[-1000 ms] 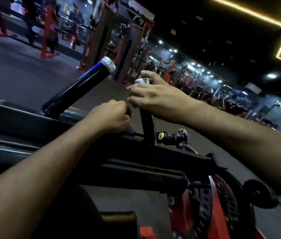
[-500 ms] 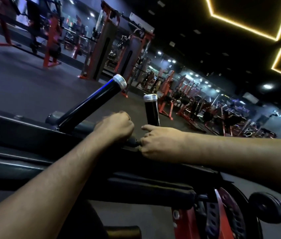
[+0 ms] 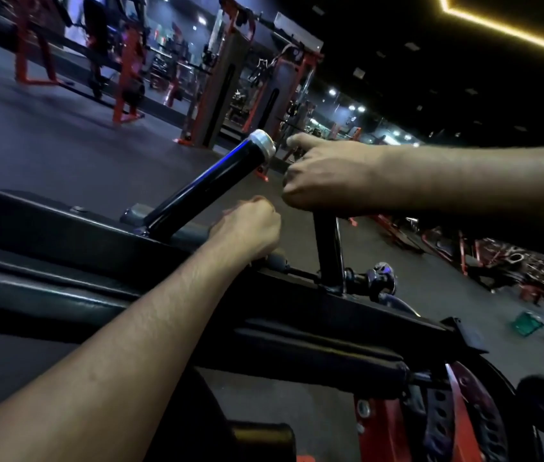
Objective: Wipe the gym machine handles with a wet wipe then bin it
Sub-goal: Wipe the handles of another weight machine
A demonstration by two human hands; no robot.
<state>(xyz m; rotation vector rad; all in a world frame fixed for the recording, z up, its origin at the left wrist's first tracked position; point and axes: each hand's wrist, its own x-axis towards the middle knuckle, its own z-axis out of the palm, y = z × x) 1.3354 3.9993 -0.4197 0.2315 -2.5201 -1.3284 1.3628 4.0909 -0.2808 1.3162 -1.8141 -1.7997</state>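
Right hand up on the upright handle, left fist low on the frame

Biggest first: the black padded machine frame (image 3: 63, 235) runs across the view, rigid and heavy, going nowhere, so it can take firm pressure. Off it rise two glossy black handles: the slanted handle (image 3: 207, 185) with its silver end cap (image 3: 264, 143) stands free, and the upright handle (image 3: 329, 248) is gripped near the top by the right hand (image 3: 330, 178), fingers curled round it, forefinger stretched out. Smooth, stiff tubes, likely slick when wet, so a full wrap-around grip and long strokes suit them. The left hand (image 3: 247, 228) is fisted low by the frame, touching it; what it clutches is hidden. The wet wipe itself I cannot make out; presumably thin, limp and balled under one of the hands.
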